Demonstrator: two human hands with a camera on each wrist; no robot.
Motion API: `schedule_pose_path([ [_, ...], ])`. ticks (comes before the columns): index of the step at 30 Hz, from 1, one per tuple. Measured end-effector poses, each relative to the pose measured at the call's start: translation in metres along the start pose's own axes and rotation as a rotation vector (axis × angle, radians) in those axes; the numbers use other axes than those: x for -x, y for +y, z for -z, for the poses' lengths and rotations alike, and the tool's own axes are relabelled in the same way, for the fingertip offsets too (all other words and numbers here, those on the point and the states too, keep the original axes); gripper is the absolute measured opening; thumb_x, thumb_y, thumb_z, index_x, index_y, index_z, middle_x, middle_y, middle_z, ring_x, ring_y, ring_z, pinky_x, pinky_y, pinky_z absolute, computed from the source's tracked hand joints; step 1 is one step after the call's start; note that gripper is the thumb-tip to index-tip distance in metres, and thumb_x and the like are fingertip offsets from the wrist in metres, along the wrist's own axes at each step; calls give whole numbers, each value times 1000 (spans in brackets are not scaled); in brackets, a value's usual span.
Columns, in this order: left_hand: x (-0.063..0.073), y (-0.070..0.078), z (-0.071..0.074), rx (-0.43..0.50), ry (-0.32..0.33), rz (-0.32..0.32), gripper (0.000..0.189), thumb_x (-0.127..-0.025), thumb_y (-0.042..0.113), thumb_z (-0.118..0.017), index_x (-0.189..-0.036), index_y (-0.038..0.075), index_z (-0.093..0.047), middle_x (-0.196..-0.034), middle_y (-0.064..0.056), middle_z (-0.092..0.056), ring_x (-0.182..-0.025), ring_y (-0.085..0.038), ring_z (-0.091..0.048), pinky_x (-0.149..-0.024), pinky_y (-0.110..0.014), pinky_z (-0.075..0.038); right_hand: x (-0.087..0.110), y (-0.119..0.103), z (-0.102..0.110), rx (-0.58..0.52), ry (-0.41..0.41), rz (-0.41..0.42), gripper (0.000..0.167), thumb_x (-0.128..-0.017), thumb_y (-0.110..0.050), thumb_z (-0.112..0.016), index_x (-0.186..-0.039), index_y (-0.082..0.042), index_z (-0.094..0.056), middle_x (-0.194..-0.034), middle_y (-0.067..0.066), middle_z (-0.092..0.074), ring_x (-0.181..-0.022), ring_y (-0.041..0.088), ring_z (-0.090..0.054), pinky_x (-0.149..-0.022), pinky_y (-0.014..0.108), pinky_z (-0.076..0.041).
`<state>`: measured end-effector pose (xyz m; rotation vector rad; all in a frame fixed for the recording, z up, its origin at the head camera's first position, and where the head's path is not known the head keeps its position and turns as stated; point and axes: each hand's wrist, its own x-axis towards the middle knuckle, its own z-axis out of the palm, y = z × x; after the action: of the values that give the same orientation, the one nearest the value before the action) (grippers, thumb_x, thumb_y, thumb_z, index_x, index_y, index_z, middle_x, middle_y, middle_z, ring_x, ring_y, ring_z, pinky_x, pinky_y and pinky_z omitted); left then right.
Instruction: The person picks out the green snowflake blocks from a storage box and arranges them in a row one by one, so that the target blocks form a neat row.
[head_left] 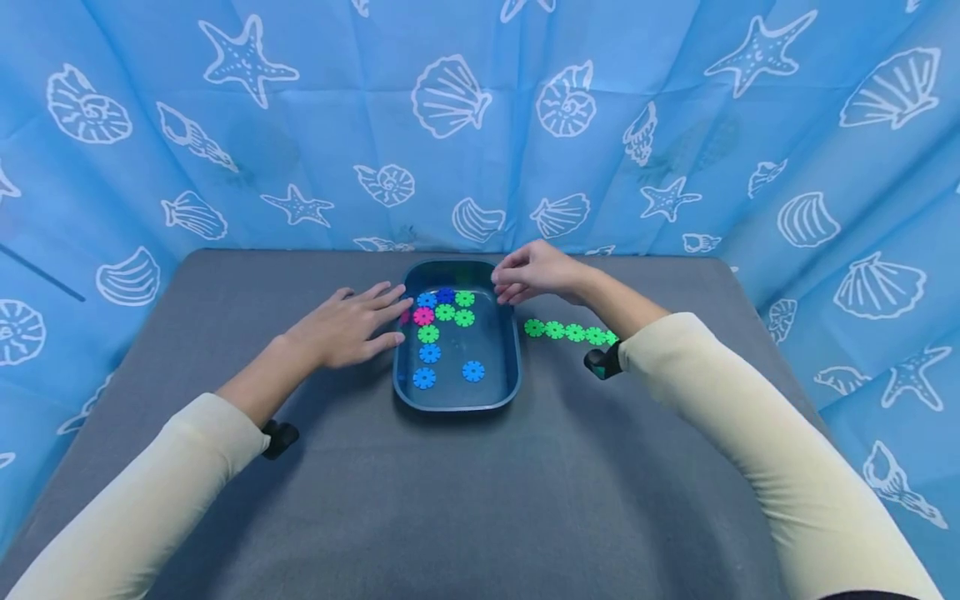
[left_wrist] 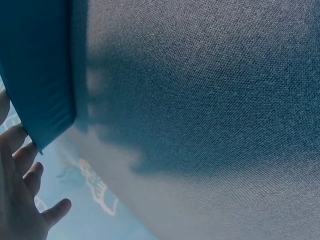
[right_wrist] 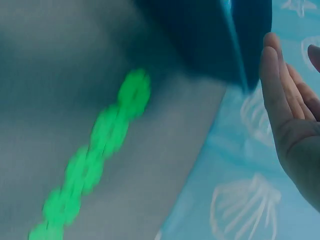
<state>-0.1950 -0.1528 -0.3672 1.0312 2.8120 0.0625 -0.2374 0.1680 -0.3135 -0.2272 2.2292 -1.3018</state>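
Observation:
A dark blue tray (head_left: 491, 346) holds several loose notched plastic discs: light blue ones (head_left: 424, 377), green ones (head_left: 464, 317), a pink one (head_left: 423, 316) and a dark blue one (head_left: 445, 296). At the tray's left rim my left hand (head_left: 352, 327) spreads its straight fingers, fingertips right at the edge. My right hand (head_left: 546, 271) is over the far right rim; its fingers and thumb stand apart in the right wrist view, with nothing seen between them. To the right of the tray lies a joined row of green discs (head_left: 574, 332), partly hidden under the right forearm.
Grey cloth covers the table (head_left: 465, 500). Behind and beside it hangs a blue curtain (head_left: 337, 108) with white shells and starfish. Each wrist carries a black camera mount, one near the right sleeve (head_left: 705, 400).

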Motion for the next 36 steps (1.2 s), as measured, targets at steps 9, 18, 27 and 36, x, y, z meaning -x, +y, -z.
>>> schedule_pose_path([
  [9, 0, -1, 0, 14, -25, 14, 69, -102, 51, -46, -158, 15, -30, -164, -11, -22, -150, -36, -17, -112, -67, -21, -29, -15, -51, -44, -142, -76, 41, -103, -18, -57, -135, 8, -55, -129, 27, -61, -115, 33, -65, -100, 46, -49],
  [18, 0, -2, -2, 24, -20, 8, 68, -102, 51, -46, -158, 15, -30, -164, -12, -23, -151, -35, -16, -112, -68, -21, -46, -16, -74, -21, -173, -155, 37, -103, -18, -57, -129, 8, -59, -126, 25, -64, -115, 33, -65, -99, 43, -50],
  [27, -1, -2, -1, 32, -20, 9, 68, -102, 51, -46, -158, 15, -29, -165, -11, -21, -151, -35, -17, -113, -67, -21, -49, -16, -83, 16, -191, -202, 32, -103, -16, -56, -127, 5, -62, -122, 24, -65, -115, 32, -65, -99, 42, -51],
  [36, 0, -1, -1, 41, -18, 9, 68, -103, 50, -46, -158, 15, -30, -164, -12, -22, -151, -35, -17, -112, -68, -21, -55, -17, -89, 29, -227, -200, 30, -103, -16, -56, -124, 5, -63, -120, 22, -67, -114, 30, -66, -99, 41, -51],
])
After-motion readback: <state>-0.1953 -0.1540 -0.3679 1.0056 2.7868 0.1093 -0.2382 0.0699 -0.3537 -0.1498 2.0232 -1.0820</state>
